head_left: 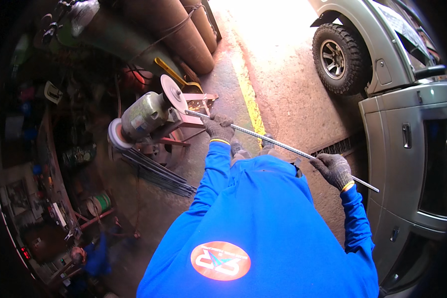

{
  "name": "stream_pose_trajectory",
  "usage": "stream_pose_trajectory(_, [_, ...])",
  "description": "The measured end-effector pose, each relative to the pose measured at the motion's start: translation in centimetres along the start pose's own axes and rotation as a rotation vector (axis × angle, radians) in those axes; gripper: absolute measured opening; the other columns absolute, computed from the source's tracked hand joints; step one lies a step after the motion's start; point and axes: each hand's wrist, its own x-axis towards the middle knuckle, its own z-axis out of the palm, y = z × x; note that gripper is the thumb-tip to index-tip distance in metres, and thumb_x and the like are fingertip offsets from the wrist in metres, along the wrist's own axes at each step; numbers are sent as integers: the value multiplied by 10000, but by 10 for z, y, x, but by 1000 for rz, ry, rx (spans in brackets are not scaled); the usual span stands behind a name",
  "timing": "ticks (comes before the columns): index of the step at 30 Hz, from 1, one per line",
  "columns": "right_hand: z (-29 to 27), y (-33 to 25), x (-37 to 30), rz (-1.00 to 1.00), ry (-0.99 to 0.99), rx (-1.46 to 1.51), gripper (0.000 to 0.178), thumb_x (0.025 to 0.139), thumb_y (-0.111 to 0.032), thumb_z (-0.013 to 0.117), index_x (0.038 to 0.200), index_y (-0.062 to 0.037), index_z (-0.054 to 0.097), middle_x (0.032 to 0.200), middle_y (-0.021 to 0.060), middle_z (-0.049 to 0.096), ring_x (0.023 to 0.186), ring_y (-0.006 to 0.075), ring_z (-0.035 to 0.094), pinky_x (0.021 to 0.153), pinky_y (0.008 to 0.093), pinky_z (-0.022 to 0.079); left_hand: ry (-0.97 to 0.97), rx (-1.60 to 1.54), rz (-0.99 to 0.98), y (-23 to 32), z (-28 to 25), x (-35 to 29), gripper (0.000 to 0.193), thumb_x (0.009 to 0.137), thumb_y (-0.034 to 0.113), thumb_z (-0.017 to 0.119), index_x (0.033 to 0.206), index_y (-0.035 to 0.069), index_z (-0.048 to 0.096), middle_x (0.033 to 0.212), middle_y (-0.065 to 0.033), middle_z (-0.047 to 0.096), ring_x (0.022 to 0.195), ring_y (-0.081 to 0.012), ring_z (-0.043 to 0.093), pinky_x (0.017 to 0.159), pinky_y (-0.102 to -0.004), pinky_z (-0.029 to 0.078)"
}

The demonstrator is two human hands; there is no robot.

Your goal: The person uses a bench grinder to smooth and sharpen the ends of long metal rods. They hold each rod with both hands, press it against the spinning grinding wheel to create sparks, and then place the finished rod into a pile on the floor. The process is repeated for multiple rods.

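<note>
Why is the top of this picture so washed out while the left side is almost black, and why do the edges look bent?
In the head view, daylight blows out the concrete floor near the vehicle; the cluttered workshop side at left sits in deep shadow. The fisheye lens bows straight edges and blackens the corners. Centre stays sharp: left hand and right hand on the metal rod, sparks at the grinding wheel.

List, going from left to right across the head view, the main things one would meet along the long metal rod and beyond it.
Green-bodied bench grinder with grey wheels → left hand in a dark knit glove → long ribbed steel rod → right hand in a dark knit glove → silver car door with a handle.
</note>
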Motion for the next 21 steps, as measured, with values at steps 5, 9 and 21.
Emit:
stream_pose_trajectory(5, [-1, -3, -5, -65, 212, -291, 388, 852, -524, 652, 855, -138, 701, 685, 123, 649, 630, 351, 647, 556, 472, 486, 127, -38, -7, -5, 8, -8, 564, 953, 644, 336, 595, 208, 328, 455, 45, 231, 353, -121, 215, 353, -281, 220])
stream_pose_trajectory(9, [2, -2, -13, -292, 609, -387, 318, 775, -451, 739, 926, -176, 686, 624, 78, 611, 601, 302, 636, 554, 470, 469, 56, -65, -32, -7, -7, -12, 572, 949, 648, 332, 596, 199, 329, 453, 34, 248, 355, -122, 237, 354, -284, 227])
stream_pose_trajectory(21, [6, 14, 7, 14, -132, 170, 504, 976, -484, 496, 799, -53, 686, 758, 169, 669, 757, 358, 662, 682, 459, 493, 95, 17, -59, -3, 20, -3, 506, 951, 590, 336, 624, 208, 383, 479, 49, 267, 375, -117, 246, 381, -277, 242])
